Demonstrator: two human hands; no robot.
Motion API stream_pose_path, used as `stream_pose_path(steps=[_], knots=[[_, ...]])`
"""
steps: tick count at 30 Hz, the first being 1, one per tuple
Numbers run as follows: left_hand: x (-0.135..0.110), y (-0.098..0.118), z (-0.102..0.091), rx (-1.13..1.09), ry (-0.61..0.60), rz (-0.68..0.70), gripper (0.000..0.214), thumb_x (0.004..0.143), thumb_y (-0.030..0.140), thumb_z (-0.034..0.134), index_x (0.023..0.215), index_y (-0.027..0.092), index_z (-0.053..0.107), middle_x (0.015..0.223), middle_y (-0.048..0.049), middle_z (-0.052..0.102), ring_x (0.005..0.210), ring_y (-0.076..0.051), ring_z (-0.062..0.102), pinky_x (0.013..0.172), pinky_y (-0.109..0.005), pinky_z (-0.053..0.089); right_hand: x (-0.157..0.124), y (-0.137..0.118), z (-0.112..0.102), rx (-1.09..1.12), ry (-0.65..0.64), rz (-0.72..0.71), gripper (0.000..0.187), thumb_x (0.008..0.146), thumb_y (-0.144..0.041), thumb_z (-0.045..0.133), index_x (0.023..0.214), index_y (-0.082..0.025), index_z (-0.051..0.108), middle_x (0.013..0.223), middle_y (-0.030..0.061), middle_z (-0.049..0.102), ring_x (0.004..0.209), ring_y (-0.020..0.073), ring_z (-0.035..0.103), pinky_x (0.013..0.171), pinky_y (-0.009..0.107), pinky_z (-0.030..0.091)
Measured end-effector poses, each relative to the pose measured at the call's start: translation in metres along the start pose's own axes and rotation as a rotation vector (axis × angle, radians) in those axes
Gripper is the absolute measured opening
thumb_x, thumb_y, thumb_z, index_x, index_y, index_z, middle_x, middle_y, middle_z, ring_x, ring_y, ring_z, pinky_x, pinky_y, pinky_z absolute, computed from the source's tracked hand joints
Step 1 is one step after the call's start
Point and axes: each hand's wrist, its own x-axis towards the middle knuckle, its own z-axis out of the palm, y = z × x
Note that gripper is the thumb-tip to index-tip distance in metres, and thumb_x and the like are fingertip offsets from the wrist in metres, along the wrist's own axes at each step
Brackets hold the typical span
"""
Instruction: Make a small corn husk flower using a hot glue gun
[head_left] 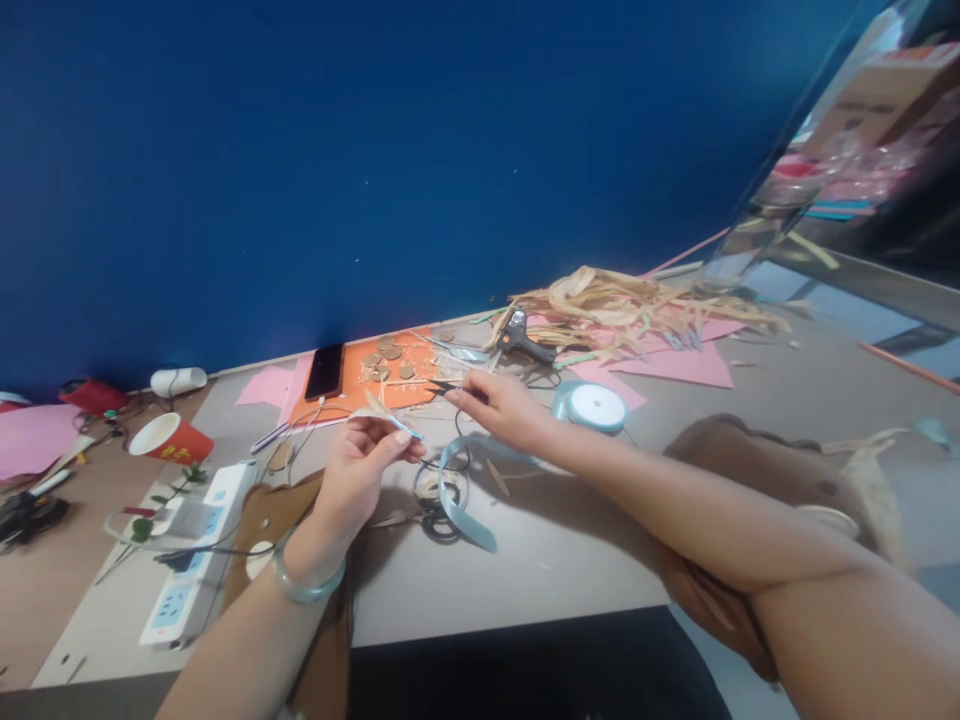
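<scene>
My left hand [360,470] is closed in a pinch on the end of a light blue ribbon [457,500] together with a thin straw-coloured strip. The ribbon loops down over the grey table [540,560]. My right hand [499,408] is closed round small black snips [442,386], their tips pointing left, just above and right of the left hand's fingertips. A pale bangle sits on my left wrist. A ribbon spool [595,407] lies just right of my right hand. Black-handled scissors [439,520] lie under the ribbon loop.
An orange sheet [352,395] holds brown discs and a black phone [325,371]. A glue gun [521,338] and a heap of dried straw [607,305] lie behind. A white power strip [187,560] and red paper cup [169,438] sit left. A brown bag [750,470] rests right.
</scene>
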Motion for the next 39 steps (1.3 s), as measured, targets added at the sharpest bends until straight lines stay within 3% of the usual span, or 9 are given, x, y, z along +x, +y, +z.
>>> stream_pose_path(steps=[5,9,12,14,17,20,25,32,39], knots=[[0.005,0.0,0.001,-0.036,0.054,-0.082,0.03,0.064,0.025,0.076,0.079,0.017,0.052,0.066,0.0018,0.066,0.059,-0.015,0.068,0.06,-0.027,0.055,0.018,0.023,-0.01,-0.58,-0.173,0.16,0.031,0.09,-0.041,0.048,0.082,-0.015,0.063,0.077,0.0122,0.067,0.068,0.0198,0.058,0.058,0.028,0.033],[0.006,-0.001,0.0,-0.049,0.014,-0.077,0.027,0.066,0.023,0.074,0.079,0.017,0.051,0.067,0.0037,0.063,0.059,-0.012,0.065,0.061,-0.025,0.054,0.021,0.031,-0.015,-0.741,-0.224,0.199,0.029,0.09,-0.034,0.048,0.093,-0.012,0.066,0.091,0.018,0.07,0.082,0.0267,0.063,0.067,0.032,0.039],[0.005,-0.002,0.001,-0.031,-0.009,-0.059,0.024,0.068,0.023,0.074,0.081,0.017,0.054,0.068,0.0044,0.061,0.059,-0.011,0.064,0.061,-0.024,0.053,0.017,0.027,-0.019,-0.785,-0.158,0.128,0.026,0.085,-0.027,0.054,0.098,-0.008,0.066,0.102,0.022,0.066,0.098,0.0323,0.058,0.08,0.039,0.038],[0.004,-0.003,0.002,0.009,-0.014,-0.047,0.024,0.069,0.023,0.074,0.083,0.017,0.055,0.068,0.0039,0.061,0.06,-0.011,0.064,0.061,-0.024,0.053,0.012,0.017,-0.019,-0.695,-0.076,-0.004,0.024,0.084,-0.026,0.057,0.097,-0.008,0.066,0.106,0.0211,0.065,0.104,0.0332,0.054,0.087,0.043,0.035],[0.001,-0.005,0.006,0.104,-0.04,-0.025,0.024,0.07,0.025,0.074,0.085,0.015,0.057,0.069,0.0015,0.063,0.061,-0.012,0.065,0.062,-0.025,0.053,0.003,-0.002,-0.015,-0.176,-0.12,-0.113,0.018,0.083,-0.03,0.06,0.088,-0.013,0.067,0.091,0.0105,0.069,0.088,0.0226,0.058,0.083,0.037,0.04],[-0.003,-0.011,0.01,0.192,-0.077,0.0,0.023,0.071,0.026,0.073,0.084,0.015,0.058,0.068,0.0006,0.064,0.059,-0.011,0.063,0.06,-0.023,0.052,-0.005,-0.017,-0.005,0.384,-0.247,0.012,0.022,0.077,-0.035,0.067,0.083,-0.013,0.067,0.079,0.0044,0.069,0.074,0.0155,0.06,0.07,0.029,0.044],[-0.007,-0.027,0.011,0.185,-0.104,0.036,0.032,0.068,0.024,0.075,0.093,0.016,0.056,0.07,0.001,0.065,0.061,-0.011,0.063,0.06,-0.021,0.05,-0.012,-0.023,0.011,0.835,-0.256,0.222,0.024,0.068,-0.034,0.076,0.075,-0.014,0.066,0.072,0.0004,0.066,0.069,0.0125,0.06,0.067,0.026,0.046],[-0.009,-0.025,0.013,0.123,-0.092,-0.046,0.057,0.065,0.025,0.078,0.108,0.021,0.042,0.07,0.0029,0.067,0.057,-0.011,0.063,0.058,-0.023,0.051,-0.014,-0.021,0.012,0.879,-0.274,0.303,0.026,0.066,-0.036,0.077,0.068,-0.014,0.064,0.068,-0.0001,0.064,0.064,0.0109,0.056,0.064,0.025,0.042],[-0.001,-0.028,0.01,-0.06,-0.119,-0.159,0.055,0.062,0.024,0.082,0.101,0.021,0.043,0.066,0.0045,0.066,0.057,-0.013,0.064,0.056,-0.025,0.053,-0.019,-0.029,0.015,0.877,-0.166,0.296,0.027,0.072,-0.037,0.072,0.068,-0.014,0.058,0.067,-0.0012,0.06,0.063,0.0103,0.054,0.06,0.024,0.04]])
